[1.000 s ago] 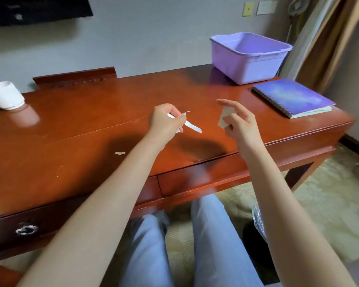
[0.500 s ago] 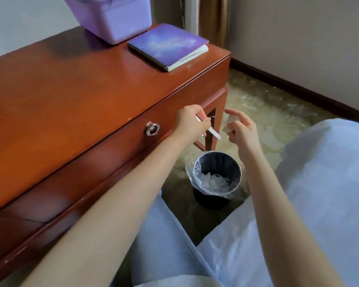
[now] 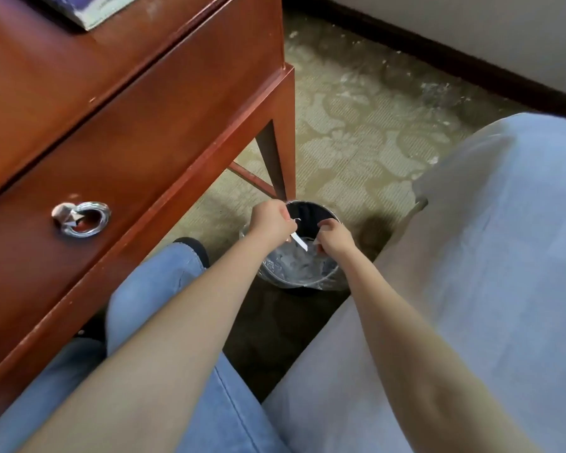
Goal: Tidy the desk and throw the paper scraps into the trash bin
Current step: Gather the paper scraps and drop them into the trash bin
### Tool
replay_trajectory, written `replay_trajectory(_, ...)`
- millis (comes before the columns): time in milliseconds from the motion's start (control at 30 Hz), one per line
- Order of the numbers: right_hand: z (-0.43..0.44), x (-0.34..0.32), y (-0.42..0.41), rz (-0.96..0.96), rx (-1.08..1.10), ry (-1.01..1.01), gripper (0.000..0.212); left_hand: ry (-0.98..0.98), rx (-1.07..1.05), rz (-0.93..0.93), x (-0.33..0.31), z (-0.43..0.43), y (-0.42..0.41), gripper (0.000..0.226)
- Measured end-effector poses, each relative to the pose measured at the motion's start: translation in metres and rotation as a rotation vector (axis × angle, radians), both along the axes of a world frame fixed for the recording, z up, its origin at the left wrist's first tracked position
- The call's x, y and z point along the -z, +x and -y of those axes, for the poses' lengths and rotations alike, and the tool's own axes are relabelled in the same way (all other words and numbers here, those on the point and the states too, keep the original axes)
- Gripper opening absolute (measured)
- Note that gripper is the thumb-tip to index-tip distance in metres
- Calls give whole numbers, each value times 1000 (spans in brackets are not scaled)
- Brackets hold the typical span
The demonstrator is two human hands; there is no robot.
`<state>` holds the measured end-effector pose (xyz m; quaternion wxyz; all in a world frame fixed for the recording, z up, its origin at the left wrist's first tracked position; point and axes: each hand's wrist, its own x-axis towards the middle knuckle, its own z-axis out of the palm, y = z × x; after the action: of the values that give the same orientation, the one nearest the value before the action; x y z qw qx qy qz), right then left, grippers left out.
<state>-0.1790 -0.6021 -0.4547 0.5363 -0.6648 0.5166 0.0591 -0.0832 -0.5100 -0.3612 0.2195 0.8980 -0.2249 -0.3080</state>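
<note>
A small black trash bin [image 3: 309,209] with a clear plastic liner stands on the carpet beside the desk's right leg, with white scraps inside. Both my hands hover over its mouth. My left hand [image 3: 272,222] grips a long white paper strip [image 3: 299,241] that points down into the bin. My right hand [image 3: 335,238] pinches a small white paper scrap [image 3: 316,240], mostly hidden by the fingers. The red-brown wooden desk [image 3: 121,103] fills the upper left.
A drawer with a silver ring pull [image 3: 80,219] faces me on the desk front. A notebook corner [image 3: 95,11] shows at the top. A white-covered bed [image 3: 487,256] lies to the right. Patterned carpet [image 3: 356,132] stretches beyond the bin. My jeans-clad legs [image 3: 164,289] are below.
My view swung from the desktop down to the floor. Both hands, still holding their paper scraps, moved off the desk and lowered to just above the bin's mouth.
</note>
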Motion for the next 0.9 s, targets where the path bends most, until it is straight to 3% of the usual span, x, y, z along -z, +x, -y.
replay_trajectory(167,6,36,16,7,72,56,48,56,59,-20,33,20,5,30)
replay_trajectory(367,15,53,25,-85,-64,50,43,124,70,-12,55,28,19,27)
replay_trajectory(567,20,57,29,-20,93,59,43,80,-7,-221,71,33,20,4)
replay_trajectory(700,21,56,34,25,106,53,41,122,-13,-356,70,37,19,39)
replay_trajectory(900,21,54,34,37,120,30,40,162,21,-404,58,40,20,47)
